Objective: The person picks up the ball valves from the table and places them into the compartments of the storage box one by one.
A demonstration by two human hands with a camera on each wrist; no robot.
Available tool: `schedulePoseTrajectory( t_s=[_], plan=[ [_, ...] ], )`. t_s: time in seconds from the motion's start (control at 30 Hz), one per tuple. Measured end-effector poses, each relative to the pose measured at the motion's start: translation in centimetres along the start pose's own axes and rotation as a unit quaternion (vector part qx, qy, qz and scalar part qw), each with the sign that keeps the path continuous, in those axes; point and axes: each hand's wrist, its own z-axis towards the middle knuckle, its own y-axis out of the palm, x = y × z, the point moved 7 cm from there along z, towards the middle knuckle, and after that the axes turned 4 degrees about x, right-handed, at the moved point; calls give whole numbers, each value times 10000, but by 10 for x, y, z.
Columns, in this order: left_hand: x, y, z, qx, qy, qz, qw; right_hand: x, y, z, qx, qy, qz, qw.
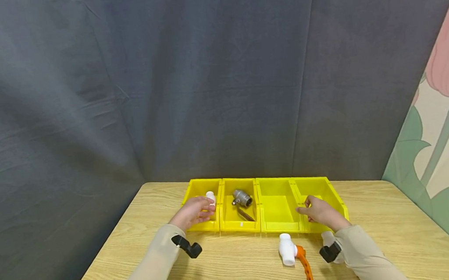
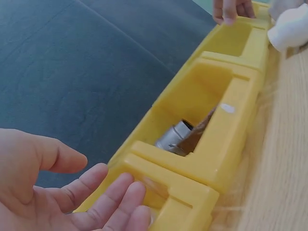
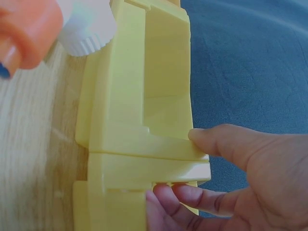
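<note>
My left hand (image 1: 192, 213) hovers at the leftmost yellow bin (image 1: 201, 185). Its fingers are loosely bent, with nothing held in the left wrist view. Beside its fingertips, a white plastic fitting (image 1: 210, 196) shows inside that bin, partly hidden. My right hand (image 1: 322, 215) is at the rightmost bin (image 1: 333, 193). In the right wrist view, its thumb and fingers straddle the paired side walls (image 3: 159, 166) between that bin and its neighbour (image 3: 166, 62), pinching them.
A metal valve (image 1: 242, 198) with a brown handle lies in the second bin. In front of the bins, a white ball valve (image 1: 287, 249) with an orange handle (image 1: 307, 269) lies on the wooden table (image 1: 226, 263). Another white piece (image 1: 329, 238) is partly hidden near my right wrist.
</note>
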Motion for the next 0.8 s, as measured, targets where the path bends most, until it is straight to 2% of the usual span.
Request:
schedulePoseTrajectory(
  t_s=[0.13, 0.23, 0.4, 0.57, 0.8],
  plan=[
    [-3, 1, 2, 46, -30, 13, 10000, -1, 0, 1, -6, -36, -31, 10000],
    [-4, 4, 3, 8, 113, 149, 9998, -2, 1, 1, -15, -39, -56, 10000],
    [0, 10, 3, -40, 428, 740, 9963, -2, 1, 1, -17, -11, -63, 10000],
    [6, 14, 0, 79, 662, 1489, 9866, -1, 1, 0, 2, -33, -36, 10000],
    [15, 22, 2, 105, 926, 2149, 9722, 1, 1, 1, 5, -18, -74, 10000]
  ],
)
